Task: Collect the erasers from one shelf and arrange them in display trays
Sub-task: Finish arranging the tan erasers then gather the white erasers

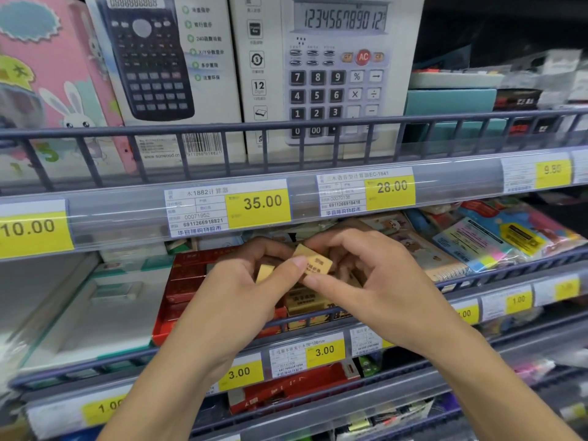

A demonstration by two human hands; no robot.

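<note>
Both hands meet over the middle shelf. A yellow eraser (313,261) with dark print is pinched between the thumb and fingers of my right hand (366,275), and my left thumb touches it too. My left hand (245,281) also holds a second yellow eraser (264,273) in its curled fingers. Beneath the hands stands a red display tray (187,278) with more yellow erasers (307,302) in it, partly hidden by my hands.
A grey wire rail (318,319) fronts the shelf with price tags (324,350) below. White and green boxes (124,281) lie left of the tray, packs of sticky notes (496,237) to the right. Calculator boxes (337,74) stand on the shelf above.
</note>
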